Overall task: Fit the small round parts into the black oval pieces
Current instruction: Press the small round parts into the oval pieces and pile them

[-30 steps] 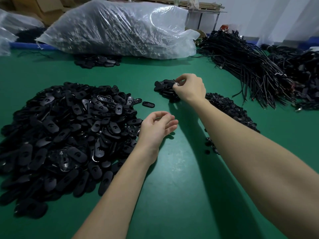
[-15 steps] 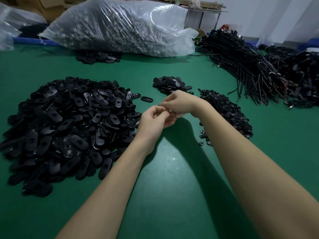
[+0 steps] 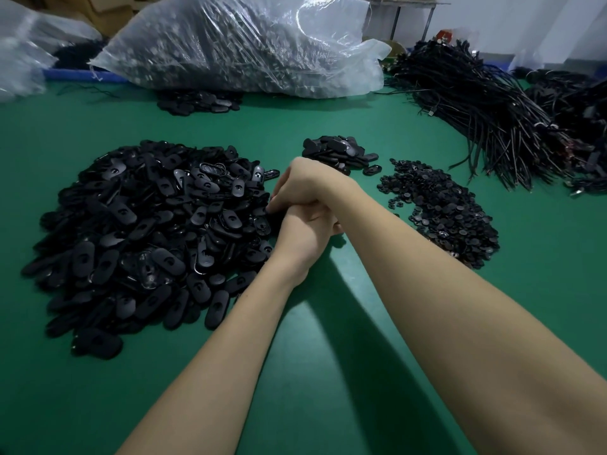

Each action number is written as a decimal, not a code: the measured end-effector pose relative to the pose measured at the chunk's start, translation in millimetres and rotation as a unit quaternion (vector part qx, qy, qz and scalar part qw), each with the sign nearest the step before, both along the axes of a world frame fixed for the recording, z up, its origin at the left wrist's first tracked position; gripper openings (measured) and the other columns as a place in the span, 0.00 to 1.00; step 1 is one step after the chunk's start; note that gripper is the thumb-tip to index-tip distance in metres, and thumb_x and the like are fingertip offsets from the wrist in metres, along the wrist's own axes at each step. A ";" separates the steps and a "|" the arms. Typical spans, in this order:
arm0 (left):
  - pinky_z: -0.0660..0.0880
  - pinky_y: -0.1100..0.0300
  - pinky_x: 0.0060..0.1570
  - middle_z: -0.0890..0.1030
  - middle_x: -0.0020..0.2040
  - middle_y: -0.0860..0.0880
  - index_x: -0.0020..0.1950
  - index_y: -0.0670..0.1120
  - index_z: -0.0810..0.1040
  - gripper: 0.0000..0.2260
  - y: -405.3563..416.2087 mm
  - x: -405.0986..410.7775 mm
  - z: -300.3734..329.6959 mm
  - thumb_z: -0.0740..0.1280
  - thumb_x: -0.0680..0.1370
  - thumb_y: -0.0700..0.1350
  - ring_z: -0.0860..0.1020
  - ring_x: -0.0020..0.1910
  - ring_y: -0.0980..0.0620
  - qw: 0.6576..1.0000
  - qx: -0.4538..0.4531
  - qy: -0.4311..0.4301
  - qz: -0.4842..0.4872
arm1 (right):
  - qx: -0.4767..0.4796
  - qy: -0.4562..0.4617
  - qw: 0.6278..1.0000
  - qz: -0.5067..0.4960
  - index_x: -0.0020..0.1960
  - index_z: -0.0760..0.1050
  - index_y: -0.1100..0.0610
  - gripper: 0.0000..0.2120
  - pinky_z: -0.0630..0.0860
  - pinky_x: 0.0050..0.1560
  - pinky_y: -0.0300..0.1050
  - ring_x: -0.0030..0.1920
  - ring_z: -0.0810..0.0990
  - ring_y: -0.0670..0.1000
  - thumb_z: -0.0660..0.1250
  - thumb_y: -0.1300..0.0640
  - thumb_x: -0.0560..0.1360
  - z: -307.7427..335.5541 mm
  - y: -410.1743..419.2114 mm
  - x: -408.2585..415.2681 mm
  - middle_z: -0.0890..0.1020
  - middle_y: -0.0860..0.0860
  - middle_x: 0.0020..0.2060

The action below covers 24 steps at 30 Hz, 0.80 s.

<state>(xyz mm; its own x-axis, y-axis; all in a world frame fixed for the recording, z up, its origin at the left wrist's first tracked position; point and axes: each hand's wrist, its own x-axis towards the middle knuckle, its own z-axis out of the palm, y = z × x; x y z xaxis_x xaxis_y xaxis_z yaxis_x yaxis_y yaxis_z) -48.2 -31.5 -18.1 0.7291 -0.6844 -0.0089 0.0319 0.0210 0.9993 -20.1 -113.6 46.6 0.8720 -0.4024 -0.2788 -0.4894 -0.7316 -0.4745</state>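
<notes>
**Hands crossed at the edge of the oval pile**

The right hand is laid over the left hand, the wrists crossed just right of the big pile of ovals. The right fingers are curled down toward the pile's right edge, where a fingertip seems to be touching an oval; whether anything is pinched cannot be told, since the fingertips are hidden against the black parts. The left hand lies beneath, palm turned up and fingers loosely bent toward the right; what, if anything, it holds cannot be told, as it is covered by the right wrist.

The step in hand is judged to be the picking of a fresh oval from the pile. Next, an oval would need to be lifted clear of its neighbours and a round part fetched to it.

The round parts are heaped to the right of the hands, near but apart from them. A small stack of ovals, probably the finished ones, lies just beyond the hands. Farther off, a plastic bag rests at the far side of the green table, with a bundle of black cords at the far right.
</notes>
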 end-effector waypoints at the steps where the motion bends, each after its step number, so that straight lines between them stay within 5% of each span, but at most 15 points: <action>1: 0.79 0.66 0.40 0.83 0.41 0.57 0.46 0.47 0.79 0.13 -0.7 -0.1 0.1 0.59 0.82 0.35 0.81 0.38 0.64 1.000 0.001 0.005 -0.004 | 0.003 0.001 1.000 -0.002 0.57 0.84 0.56 0.20 0.83 0.55 0.51 0.51 0.85 0.53 0.81 0.47 0.69 -0.1 -1.2 -0.4 0.85 0.52 0.52; 3: 0.82 0.59 0.47 0.83 0.42 0.56 0.48 0.45 0.78 0.10 -0.8 -2.1 2.6 0.60 0.82 0.35 0.82 0.42 0.61 1.000 -0.004 0.013 -0.008 | 0.013 0.003 1.000 -0.006 0.57 0.83 0.57 0.20 0.83 0.56 0.52 0.50 0.85 0.53 0.80 0.47 0.70 0.1 -3.6 -2.6 0.86 0.53 0.52; 7: 0.81 0.57 0.41 0.84 0.33 0.60 0.42 0.48 0.75 0.04 1.9 -5.7 6.1 0.63 0.71 0.40 0.83 0.36 0.64 0.998 -0.058 0.022 0.014 | 0.032 -0.010 0.999 -0.011 0.54 0.84 0.56 0.15 0.83 0.52 0.51 0.50 0.85 0.53 0.78 0.48 0.72 1.1 -8.9 -11.1 0.86 0.52 0.50; 10: 0.83 0.51 0.51 0.86 0.45 0.48 0.50 0.38 0.81 0.06 -1.0 0.0 4.1 0.65 0.78 0.35 0.86 0.45 0.49 0.997 -0.029 0.067 0.012 | 0.048 -0.043 0.998 -0.020 0.47 0.85 0.52 0.06 0.78 0.39 0.43 0.44 0.83 0.48 0.77 0.50 0.73 1.2 -13.3 -20.9 0.86 0.48 0.45; 15: 0.82 0.54 0.53 0.85 0.38 0.49 0.49 0.36 0.80 0.07 0.7 2.9 0.5 0.64 0.81 0.38 0.85 0.39 0.52 0.994 -0.027 0.104 0.002 | 0.113 -0.156 0.978 -0.077 0.44 0.84 0.54 0.05 0.80 0.40 0.42 0.35 0.81 0.45 0.75 0.53 0.75 -5.6 -29.9 -55.9 0.85 0.48 0.36; 20: 0.83 0.56 0.51 0.84 0.50 0.44 0.57 0.41 0.74 0.12 2.2 1.4 0.6 0.71 0.80 0.47 0.86 0.44 0.49 0.993 -0.036 0.108 0.005 | 0.204 -0.253 0.936 -0.136 0.49 0.84 0.57 0.04 0.84 0.44 0.40 0.38 0.85 0.43 0.73 0.56 0.78 -12.4 -41.7 -98.5 0.87 0.51 0.41; 24: 0.80 0.63 0.46 0.86 0.42 0.48 0.54 0.42 0.80 0.03 5.7 1.1 -1.4 0.69 0.80 0.38 0.85 0.41 0.52 0.997 -0.051 0.065 -0.003 | 0.232 -0.195 0.946 -0.117 0.53 0.84 0.56 0.06 0.84 0.46 0.40 0.41 0.86 0.46 0.74 0.55 0.78 -14.1 -49.5 -124.8 0.88 0.51 0.44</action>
<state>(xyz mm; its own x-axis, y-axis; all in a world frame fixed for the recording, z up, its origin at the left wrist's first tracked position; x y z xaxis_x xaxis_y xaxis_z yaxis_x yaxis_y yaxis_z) -47.0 -25.8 -19.5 0.7222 -0.6909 -0.0319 0.1606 0.1226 0.9794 -145.0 -163.1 32.5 0.8470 -0.5107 -0.1476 -0.3333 -0.2940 -0.8958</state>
